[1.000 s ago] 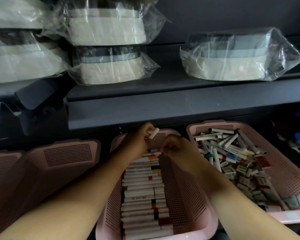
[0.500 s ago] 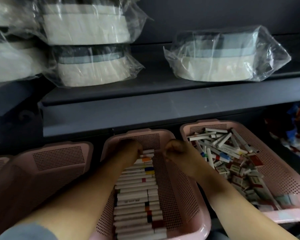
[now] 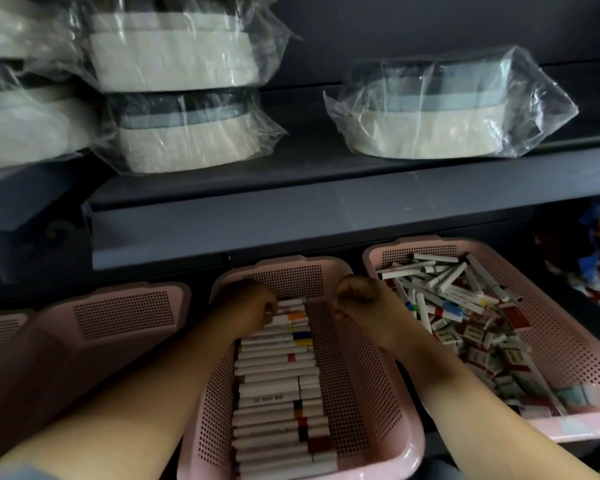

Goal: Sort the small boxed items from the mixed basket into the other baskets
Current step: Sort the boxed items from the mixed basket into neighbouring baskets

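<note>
Boxed items [image 3: 465, 327] lie mostly loose in the right mixed basket [image 3: 565, 344]; a neat row [image 3: 274, 393] fills the middle basket [image 3: 354, 375]. Hands apart: left hand [image 3: 253, 303] curled onto the row's far end, grip hidden; right hand [image 3: 357, 296] fisted, looks empty. Risk: a nudge skews the row.

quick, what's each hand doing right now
left hand: fingers curled at the far end of the row of boxes; grip cannot be told
right hand: closed fist, nothing visible in it
</note>
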Tool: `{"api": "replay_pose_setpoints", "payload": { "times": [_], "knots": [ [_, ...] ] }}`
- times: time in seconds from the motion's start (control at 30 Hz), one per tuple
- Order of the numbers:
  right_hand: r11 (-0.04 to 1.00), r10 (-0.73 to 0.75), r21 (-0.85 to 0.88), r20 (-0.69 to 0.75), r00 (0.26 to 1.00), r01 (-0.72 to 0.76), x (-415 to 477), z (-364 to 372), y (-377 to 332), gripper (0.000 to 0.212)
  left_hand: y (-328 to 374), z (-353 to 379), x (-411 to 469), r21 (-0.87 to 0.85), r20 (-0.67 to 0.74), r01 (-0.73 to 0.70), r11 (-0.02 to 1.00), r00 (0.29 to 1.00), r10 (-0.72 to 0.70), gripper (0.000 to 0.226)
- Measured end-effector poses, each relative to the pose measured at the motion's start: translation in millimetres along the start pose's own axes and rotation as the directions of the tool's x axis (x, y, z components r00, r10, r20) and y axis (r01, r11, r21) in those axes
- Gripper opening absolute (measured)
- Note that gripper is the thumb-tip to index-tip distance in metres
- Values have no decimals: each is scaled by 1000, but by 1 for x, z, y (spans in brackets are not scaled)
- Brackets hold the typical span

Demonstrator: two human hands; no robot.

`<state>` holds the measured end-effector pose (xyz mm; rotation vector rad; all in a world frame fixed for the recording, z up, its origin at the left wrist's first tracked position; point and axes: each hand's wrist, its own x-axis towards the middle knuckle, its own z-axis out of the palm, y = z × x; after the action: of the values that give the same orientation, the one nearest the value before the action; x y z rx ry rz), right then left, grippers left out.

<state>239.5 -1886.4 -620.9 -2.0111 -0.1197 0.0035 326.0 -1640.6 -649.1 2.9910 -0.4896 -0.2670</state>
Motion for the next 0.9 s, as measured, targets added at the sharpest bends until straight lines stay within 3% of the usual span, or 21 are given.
{"api": "replay_pose_setpoints", "payload": {
  "times": [0.17,0.37,0.53,0.73,0.8,0.9],
  "knots": [
    [1000,11,-10,-12,1000,-11,-1,0,0,13,9,4,1,-25,-56,69,997,996,-70,11],
    [999,24,-40,-1,1000,-25,-4,1,-3,16,19,4,-11,-66,-145,-36,997,989,26,20],
    [999,-28,-25,-63,998,27,-10,-5,-14,22,45,-5,-22,-99,-240,-203,974,955,175,17],
    [974,-44,-227,-125,991,14,-27,-48,-6,16,110,-10,-34,-127,-292,-351,928,907,304,14],
    [938,-10,-345,-146,989,-42,-37,-74,4,12,143,-11,-40,-136,-294,-399,907,890,347,14],
    [841,154,-492,-179,972,-224,-54,-111,17,12,193,-4,-45,-164,-265,-466,870,870,416,16]
  ]
}}
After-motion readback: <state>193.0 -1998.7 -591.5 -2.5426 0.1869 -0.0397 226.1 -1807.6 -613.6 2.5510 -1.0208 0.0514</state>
